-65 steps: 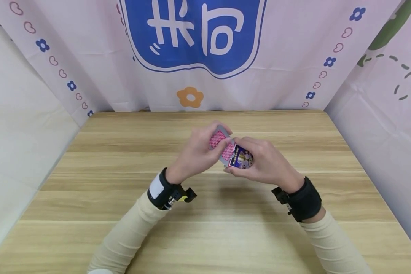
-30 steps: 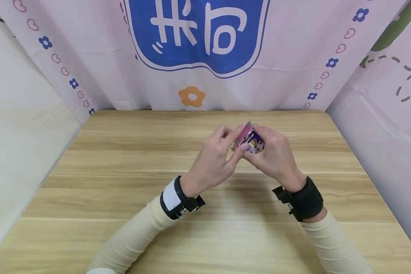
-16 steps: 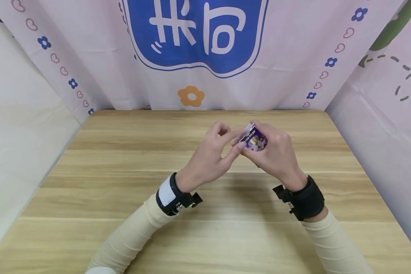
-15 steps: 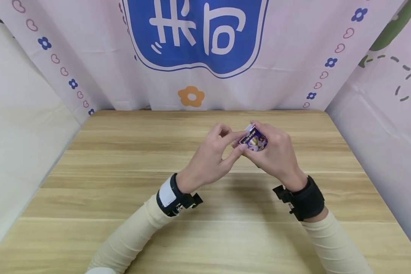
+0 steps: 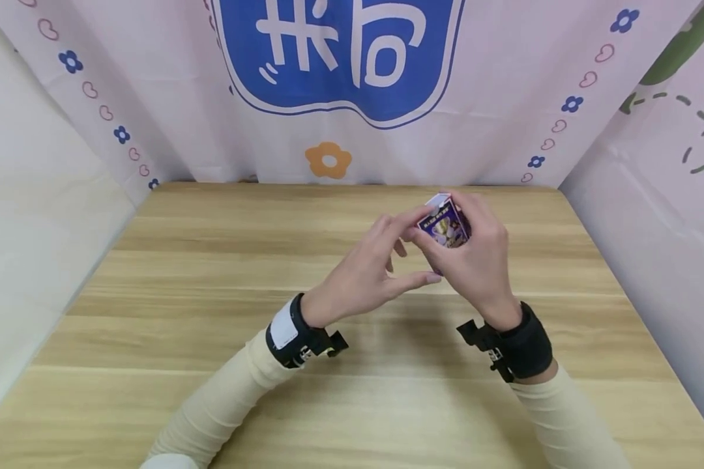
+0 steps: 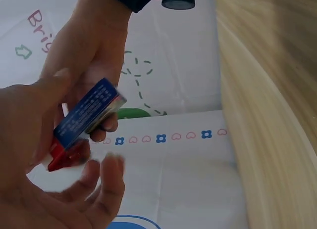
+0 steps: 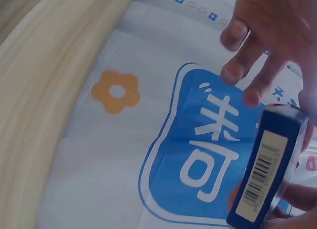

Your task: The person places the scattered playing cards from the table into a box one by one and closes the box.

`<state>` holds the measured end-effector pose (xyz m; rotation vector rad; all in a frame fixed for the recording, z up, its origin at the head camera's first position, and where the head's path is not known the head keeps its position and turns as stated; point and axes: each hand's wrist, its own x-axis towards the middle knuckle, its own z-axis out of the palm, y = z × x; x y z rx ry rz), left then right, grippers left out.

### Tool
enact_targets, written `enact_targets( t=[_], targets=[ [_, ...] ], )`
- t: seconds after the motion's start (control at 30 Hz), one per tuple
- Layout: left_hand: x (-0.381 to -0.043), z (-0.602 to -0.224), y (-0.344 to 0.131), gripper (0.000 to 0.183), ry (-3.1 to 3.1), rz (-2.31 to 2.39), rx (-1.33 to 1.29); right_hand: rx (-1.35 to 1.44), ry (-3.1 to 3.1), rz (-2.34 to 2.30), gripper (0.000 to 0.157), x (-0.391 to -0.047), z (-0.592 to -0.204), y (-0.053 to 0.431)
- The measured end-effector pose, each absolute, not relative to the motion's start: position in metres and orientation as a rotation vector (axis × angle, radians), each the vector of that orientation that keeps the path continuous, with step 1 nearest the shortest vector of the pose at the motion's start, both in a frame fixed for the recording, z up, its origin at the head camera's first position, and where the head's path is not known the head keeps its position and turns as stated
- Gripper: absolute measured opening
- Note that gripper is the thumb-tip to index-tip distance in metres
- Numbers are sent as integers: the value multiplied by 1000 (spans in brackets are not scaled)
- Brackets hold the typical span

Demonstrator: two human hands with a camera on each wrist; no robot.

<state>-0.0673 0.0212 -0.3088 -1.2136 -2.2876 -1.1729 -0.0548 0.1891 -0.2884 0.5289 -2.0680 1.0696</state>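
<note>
A small dark blue and purple playing-card box (image 5: 446, 226) is held above the table by my right hand (image 5: 481, 257), thumb on one side and fingers on the other. Its pale end flap (image 5: 438, 200) stands up at the top end. The index finger of my left hand (image 5: 364, 273) reaches to that end, while its thumb stretches out below, apart from the index finger. In the left wrist view a red flap (image 6: 67, 157) shows at the end of the blue box (image 6: 86, 115). A barcode label (image 7: 261, 174) faces the right wrist camera. No cards are visible.
The wooden table (image 5: 211, 260) lies beneath both hands. A white printed curtain (image 5: 493, 143) closes off the back, with pale cloth walls (image 5: 29, 228) on either side. Black wrist straps (image 5: 522, 345) carry the cameras.
The pink-backed cards, earlier in my left hand at the box's mouth, have gone out of sight into the box. Both hands moved slightly away from me; the left thumb has left the box.
</note>
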Motion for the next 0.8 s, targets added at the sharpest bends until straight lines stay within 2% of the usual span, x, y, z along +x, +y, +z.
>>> enact_targets(
  t=[0.13,0.27,0.4,0.6,0.7,0.8],
  targets=[
    [-62,-292,17,85,-2205,-1336,-1239,476,-2077,1231,51,-41,-266,168],
    [-50,-269,11,70,-2085,-1499,-1169,500,-2004,1506,40,-33,-254,157],
    [-40,-254,8,63,-1961,-1670,-1047,541,-1745,1757,41,-31,-252,157],
    [-36,-252,4,50,-1874,-1644,-984,580,-1551,1810,26,-34,-261,163],
    [-36,-251,1,49,-1855,-1582,-1028,627,-1550,1795,30,-33,-260,164],
    [-39,-252,-1,56,-1836,-1556,-1071,663,-1534,1817,38,-32,-260,164]
  ],
)
